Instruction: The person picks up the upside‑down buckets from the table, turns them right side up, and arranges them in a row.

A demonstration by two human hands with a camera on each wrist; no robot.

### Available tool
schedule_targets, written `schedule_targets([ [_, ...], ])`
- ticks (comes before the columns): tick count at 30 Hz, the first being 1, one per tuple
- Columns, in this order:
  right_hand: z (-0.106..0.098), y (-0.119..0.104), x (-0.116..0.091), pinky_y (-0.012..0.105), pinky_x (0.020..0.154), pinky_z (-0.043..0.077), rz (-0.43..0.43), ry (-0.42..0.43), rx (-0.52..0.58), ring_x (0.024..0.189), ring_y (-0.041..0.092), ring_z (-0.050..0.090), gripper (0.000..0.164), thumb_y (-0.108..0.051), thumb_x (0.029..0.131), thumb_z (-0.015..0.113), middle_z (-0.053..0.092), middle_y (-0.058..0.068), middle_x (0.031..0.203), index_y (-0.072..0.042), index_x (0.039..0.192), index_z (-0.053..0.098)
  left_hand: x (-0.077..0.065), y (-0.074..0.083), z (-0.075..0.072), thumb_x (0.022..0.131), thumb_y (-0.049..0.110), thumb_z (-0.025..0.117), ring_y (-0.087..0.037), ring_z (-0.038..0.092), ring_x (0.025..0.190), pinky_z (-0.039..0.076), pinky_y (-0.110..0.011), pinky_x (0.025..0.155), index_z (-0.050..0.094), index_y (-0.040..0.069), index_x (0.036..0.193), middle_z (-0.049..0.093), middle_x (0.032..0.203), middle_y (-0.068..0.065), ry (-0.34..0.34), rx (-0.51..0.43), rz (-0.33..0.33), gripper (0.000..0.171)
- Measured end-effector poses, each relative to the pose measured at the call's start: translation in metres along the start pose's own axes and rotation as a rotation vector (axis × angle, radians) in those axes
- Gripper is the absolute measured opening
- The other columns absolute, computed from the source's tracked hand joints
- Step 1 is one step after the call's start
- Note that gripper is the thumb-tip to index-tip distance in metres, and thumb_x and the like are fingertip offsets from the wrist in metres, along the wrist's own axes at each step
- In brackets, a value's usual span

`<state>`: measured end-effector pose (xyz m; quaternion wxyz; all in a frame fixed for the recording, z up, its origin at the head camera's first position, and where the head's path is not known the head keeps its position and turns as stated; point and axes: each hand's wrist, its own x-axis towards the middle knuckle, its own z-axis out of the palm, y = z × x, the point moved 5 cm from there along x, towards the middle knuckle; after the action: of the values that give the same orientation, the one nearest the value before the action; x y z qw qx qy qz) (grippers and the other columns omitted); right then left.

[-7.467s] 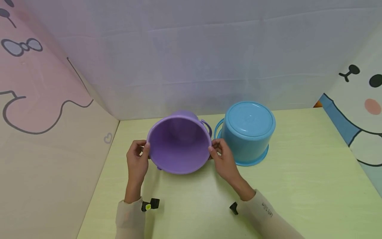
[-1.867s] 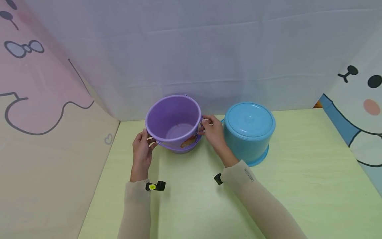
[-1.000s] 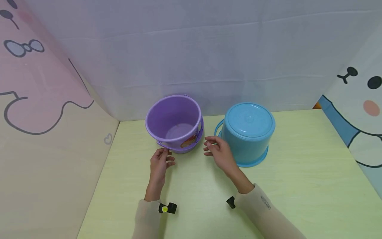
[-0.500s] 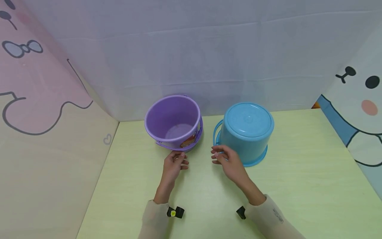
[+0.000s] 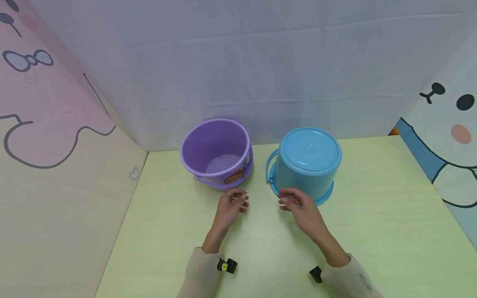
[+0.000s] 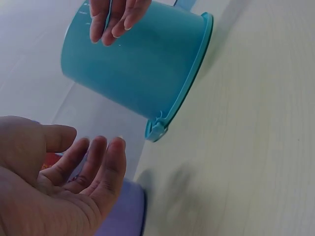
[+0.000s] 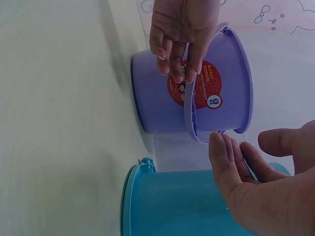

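A purple bucket (image 5: pixel 216 145) stands upright at the back of the table, its handle (image 7: pixel 191 105) hanging down the near side and a red label (image 7: pixel 207 87) on its wall. To its right a blue bucket (image 5: pixel 309 157) rests upside down, base up, with its handle (image 5: pixel 269 167) on the left. My left hand (image 5: pixel 229 209) hovers just in front of the purple bucket, fingers loosely bent and holding nothing. In front of the blue bucket is my right hand (image 5: pixel 303 213), likewise relaxed and holding nothing; the right wrist view shows its fingers apart from both buckets.
The pale green table (image 5: pixel 372 215) runs up to a white cloth wall (image 5: pixel 238 74) right behind the buckets. Printed side walls with cartoon figures stand at the left (image 5: pixel 56 103) and right (image 5: pixel 458 165). Small black wrist cameras sit on both sleeves.
The purple bucket, earlier tipped toward me and gripped by both hands, now stands upright, released. Both hands have drawn back toward me and moved right. The blue bucket has stayed put.
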<state>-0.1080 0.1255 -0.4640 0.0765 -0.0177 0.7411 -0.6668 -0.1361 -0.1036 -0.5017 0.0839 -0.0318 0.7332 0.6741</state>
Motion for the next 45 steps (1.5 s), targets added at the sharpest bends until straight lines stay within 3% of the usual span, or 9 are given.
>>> schedule_targets([
  [4, -0.009, 0.002, -0.005, 0.037, 0.094, 0.062, -0.007, 0.012, -0.017, 0.105, 0.01, 0.071, 0.028, 0.001, 0.108, 0.052, 0.064, 0.028, 0.131, 0.011, 0.133, 0.061, 0.001, 0.001, 0.007, 0.106, 0.001, 0.058, -0.035, 0.073, 0.094, 0.063, -0.028, 0.074, 0.061, -0.017, 0.122, 0.066, 0.115, -0.037, -0.031, 0.016, 0.021, 0.024],
  [7, -0.015, 0.003, -0.008, 0.036, 0.093, 0.062, -0.018, 0.014, -0.026, 0.103, 0.004, 0.07, 0.027, 0.001, 0.108, 0.053, 0.064, 0.028, 0.13, 0.012, 0.132, 0.061, 0.002, 0.002, 0.011, 0.106, 0.002, 0.06, -0.041, 0.072, 0.098, 0.064, -0.032, 0.076, 0.062, -0.016, 0.121, 0.067, 0.115, -0.035, -0.047, 0.037, 0.038, 0.023],
  [15, -0.034, 0.006, -0.016, 0.035, 0.089, 0.064, -0.049, 0.029, -0.062, 0.102, 0.007, 0.072, 0.024, 0.002, 0.107, 0.054, 0.066, 0.032, 0.127, 0.011, 0.128, 0.064, 0.005, 0.005, 0.023, 0.105, 0.002, 0.062, -0.046, 0.071, 0.1, 0.064, -0.036, 0.077, 0.065, -0.012, 0.118, 0.069, 0.113, -0.027, -0.086, 0.109, 0.097, 0.019],
  [22, -0.053, 0.011, -0.023, 0.03, 0.086, 0.063, -0.074, 0.058, -0.101, 0.1, 0.005, 0.072, 0.023, 0.003, 0.107, 0.055, 0.067, 0.03, 0.124, 0.012, 0.125, 0.065, 0.006, 0.008, 0.033, 0.103, 0.002, 0.064, -0.035, 0.071, 0.1, 0.061, -0.028, 0.077, 0.068, -0.008, 0.116, 0.072, 0.114, -0.021, -0.099, 0.219, 0.141, 0.017],
  [27, -0.067, 0.015, -0.026, 0.029, 0.086, 0.063, -0.057, 0.095, -0.125, 0.1, 0.007, 0.072, 0.022, 0.003, 0.106, 0.056, 0.067, 0.029, 0.123, 0.011, 0.125, 0.065, 0.006, 0.01, 0.039, 0.103, 0.004, 0.065, -0.03, 0.07, 0.102, 0.06, -0.03, 0.082, 0.07, -0.004, 0.116, 0.073, 0.114, -0.019, -0.111, 0.268, 0.16, 0.016],
  [31, -0.078, 0.019, -0.028, 0.026, 0.085, 0.063, -0.057, 0.119, -0.155, 0.099, 0.005, 0.072, 0.023, 0.002, 0.107, 0.056, 0.068, 0.024, 0.123, 0.01, 0.126, 0.065, 0.006, 0.011, 0.044, 0.104, 0.004, 0.065, -0.031, 0.07, 0.104, 0.06, -0.033, 0.085, 0.069, -0.003, 0.117, 0.073, 0.115, -0.017, -0.126, 0.294, 0.179, 0.016],
  [40, -0.102, 0.028, -0.027, 0.019, 0.083, 0.061, -0.069, 0.199, -0.245, 0.098, -0.003, 0.068, 0.022, 0.003, 0.106, 0.058, 0.07, 0.001, 0.117, 0.008, 0.126, 0.066, 0.004, 0.013, 0.055, 0.104, 0.005, 0.065, -0.028, 0.068, 0.112, 0.059, -0.039, 0.091, 0.069, 0.0, 0.122, 0.071, 0.123, -0.011, -0.134, 0.42, 0.221, 0.019],
  [45, -0.114, 0.03, -0.024, 0.016, 0.081, 0.059, -0.094, 0.257, -0.309, 0.096, -0.008, 0.065, 0.022, 0.005, 0.105, 0.056, 0.07, 0.005, 0.116, 0.009, 0.124, 0.066, 0.004, 0.013, 0.061, 0.103, 0.005, 0.066, -0.029, 0.066, 0.116, 0.058, -0.043, 0.096, 0.07, 0.004, 0.122, 0.07, 0.124, -0.009, -0.133, 0.506, 0.267, 0.019],
])
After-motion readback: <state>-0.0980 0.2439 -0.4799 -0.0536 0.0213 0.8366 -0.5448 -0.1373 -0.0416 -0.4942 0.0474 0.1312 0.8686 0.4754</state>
